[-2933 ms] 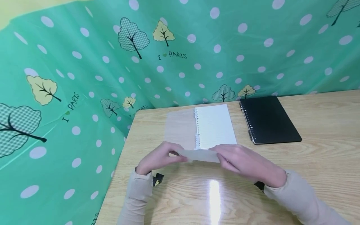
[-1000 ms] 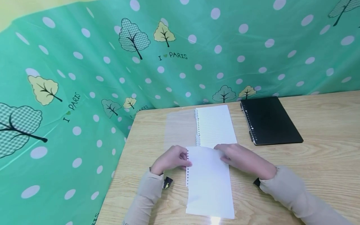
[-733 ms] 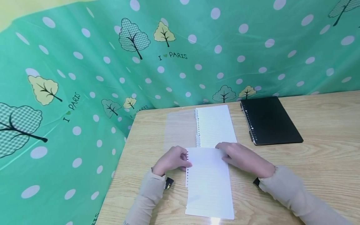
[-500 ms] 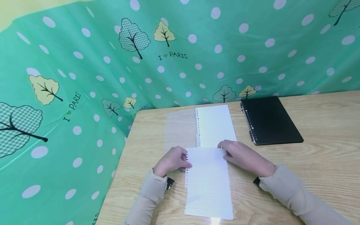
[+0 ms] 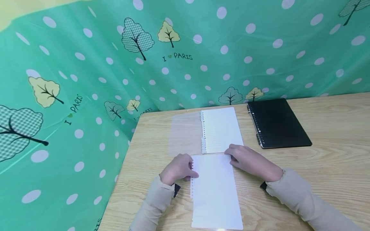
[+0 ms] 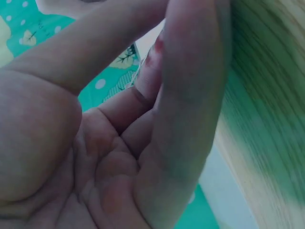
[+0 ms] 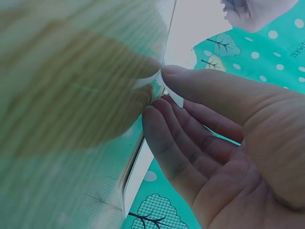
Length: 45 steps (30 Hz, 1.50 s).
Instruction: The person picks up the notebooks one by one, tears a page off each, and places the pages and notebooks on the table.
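Lined white loose-leaf paper (image 5: 215,195), with punched holes down its left side, lies near the front of the table in the head view. My left hand (image 5: 180,168) pinches its left edge near the top, thumb over the paper. At the upper right corner, my right hand (image 5: 245,158) holds the paper between thumb and fingers. In the right wrist view, the thumb (image 7: 205,88) touches the paper (image 7: 200,24) and a corner bends up beside the fingertips. The left wrist view shows mostly my palm (image 6: 109,181); the grip itself is largely hidden there.
Just beyond the paper lies an opened loose-leaf notebook, with a translucent cover (image 5: 185,134) on the left and lined pages (image 5: 222,130) on the right. A black ring binder (image 5: 278,123) sits at the back right of the wooden table (image 5: 332,173). Green patterned cloth (image 5: 185,77) hangs behind.
The paper was held up nearly edge-on and now lies down toward me. Over the last half second it has slid slightly nearer, with my left hand following; the notebook and binder stayed put.
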Each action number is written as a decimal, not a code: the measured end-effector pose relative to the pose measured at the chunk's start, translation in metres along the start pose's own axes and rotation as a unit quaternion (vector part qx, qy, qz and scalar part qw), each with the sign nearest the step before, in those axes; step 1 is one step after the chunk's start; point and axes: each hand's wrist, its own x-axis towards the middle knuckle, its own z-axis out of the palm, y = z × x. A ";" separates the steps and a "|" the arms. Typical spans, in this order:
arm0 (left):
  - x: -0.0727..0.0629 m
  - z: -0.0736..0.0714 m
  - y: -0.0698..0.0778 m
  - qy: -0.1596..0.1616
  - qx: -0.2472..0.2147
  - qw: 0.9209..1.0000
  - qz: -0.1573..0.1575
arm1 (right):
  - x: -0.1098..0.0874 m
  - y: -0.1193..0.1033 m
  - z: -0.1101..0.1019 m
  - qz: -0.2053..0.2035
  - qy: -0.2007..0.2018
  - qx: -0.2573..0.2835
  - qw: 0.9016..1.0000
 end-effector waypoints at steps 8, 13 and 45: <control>-0.005 -0.003 0.001 0.022 0.031 0.999 -0.003 | -0.001 0.000 0.000 -0.006 0.025 -0.045 0.999; -0.008 -0.008 -0.001 0.040 0.028 0.999 -0.011 | -0.003 0.000 -0.001 -0.005 0.037 -0.058 0.998; 0.017 -0.050 -0.035 0.266 -0.082 0.961 -0.011 | 0.057 -0.046 -0.005 -0.060 0.108 -0.103 0.987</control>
